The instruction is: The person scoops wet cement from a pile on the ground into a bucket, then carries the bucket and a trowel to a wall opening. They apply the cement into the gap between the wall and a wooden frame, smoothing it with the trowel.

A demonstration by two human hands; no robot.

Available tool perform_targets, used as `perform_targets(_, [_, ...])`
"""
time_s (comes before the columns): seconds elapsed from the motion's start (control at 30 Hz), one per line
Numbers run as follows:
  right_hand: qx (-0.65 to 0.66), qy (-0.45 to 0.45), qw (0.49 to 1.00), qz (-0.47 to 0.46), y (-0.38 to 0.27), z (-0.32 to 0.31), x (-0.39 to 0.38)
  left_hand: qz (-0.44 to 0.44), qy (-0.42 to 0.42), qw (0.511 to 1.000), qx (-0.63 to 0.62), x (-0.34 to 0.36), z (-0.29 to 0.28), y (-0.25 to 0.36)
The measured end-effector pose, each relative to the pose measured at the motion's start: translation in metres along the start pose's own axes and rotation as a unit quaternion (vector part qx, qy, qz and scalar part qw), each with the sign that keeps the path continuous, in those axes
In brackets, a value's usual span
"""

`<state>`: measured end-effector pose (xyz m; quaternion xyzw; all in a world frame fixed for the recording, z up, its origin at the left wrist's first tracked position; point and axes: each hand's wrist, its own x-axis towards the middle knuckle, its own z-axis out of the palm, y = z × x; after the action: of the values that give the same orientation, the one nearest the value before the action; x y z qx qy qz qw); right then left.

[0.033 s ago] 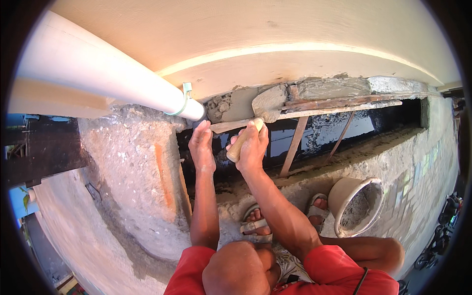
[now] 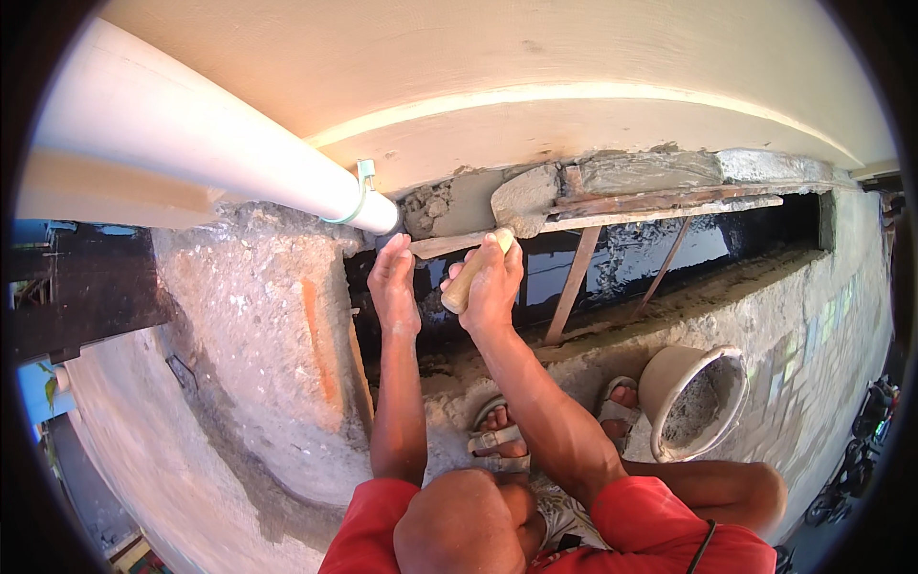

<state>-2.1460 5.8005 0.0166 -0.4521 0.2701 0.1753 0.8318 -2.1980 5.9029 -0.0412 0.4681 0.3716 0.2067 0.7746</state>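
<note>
My right hand is closed around the pale wooden handle of a trowel. The trowel's mortar-coated blade lies against the wet grey mortar along the foot of the wall, above a long wooden board. My left hand is held up at the board's left end, just below the mouth of a white pipe. Its fingers are bent and close together; whether they grip the board's end is hidden. A lump of rough mortar sits between the pipe and the smoother patch.
Below the board runs an open channel with dark water, crossed by slanting wooden props. A bucket with mortar inside stands on the right beside my sandalled feet. A rough concrete block borders the channel at left.
</note>
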Motion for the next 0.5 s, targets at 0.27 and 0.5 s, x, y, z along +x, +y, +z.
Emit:
perform_targets(0.27, [-0.119,-0.004,0.989,0.092,-0.017,-0.008,-0.004,0.012,0.003,1.000,0.010,-0.001,0.000,0.000])
perform_targets(0.5, [-0.185,-0.039,0.977,0.094,-0.018,-0.017,-0.007,0.019,-0.008,1.000,0.008,-0.002,0.004,0.002])
